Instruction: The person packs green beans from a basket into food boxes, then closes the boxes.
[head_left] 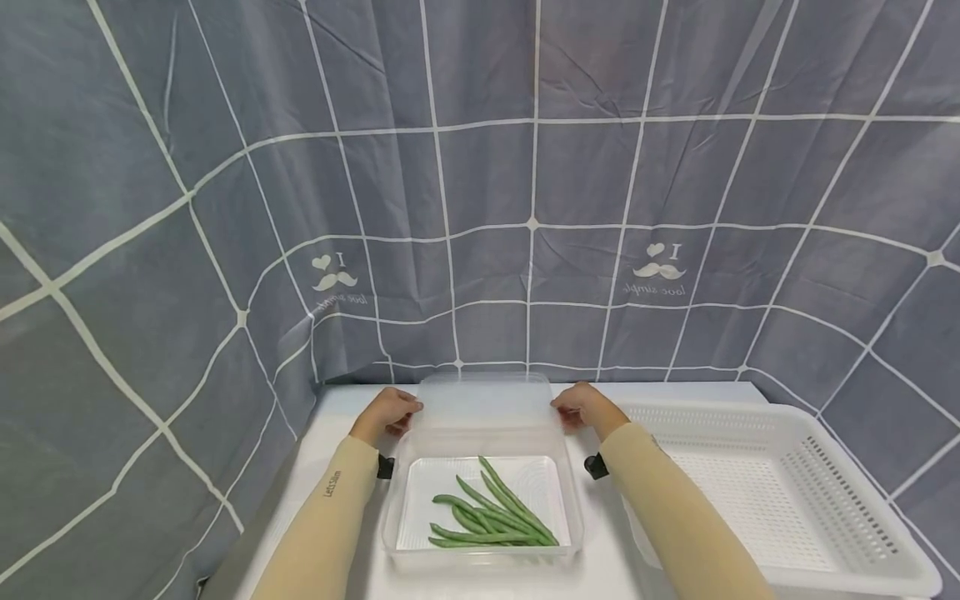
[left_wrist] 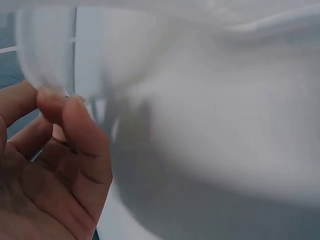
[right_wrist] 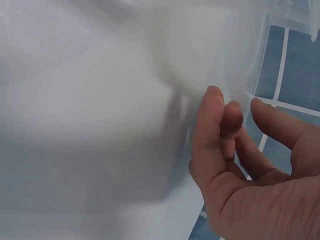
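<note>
A clear plastic box (head_left: 393, 500) stands on the white table, with a small heap of green beans (head_left: 498, 521) lying on the white insert (head_left: 420, 483) inside it. The translucent lid (head_left: 483, 402) is raised behind the box's far rim. My left hand (head_left: 393, 410) pinches the lid's left edge between thumb and fingers, as the left wrist view shows close up. On the other side my right hand (head_left: 588, 408) holds the lid's right edge, fingers and thumb to either side of it. Whether the lid touches the box is unclear.
To the right stands a large white perforated basket (head_left: 780, 500), partly behind my right forearm. The white table (head_left: 337, 417) ends at a grey curtain (head_left: 487, 183) with white grid lines, which hangs behind and on both sides.
</note>
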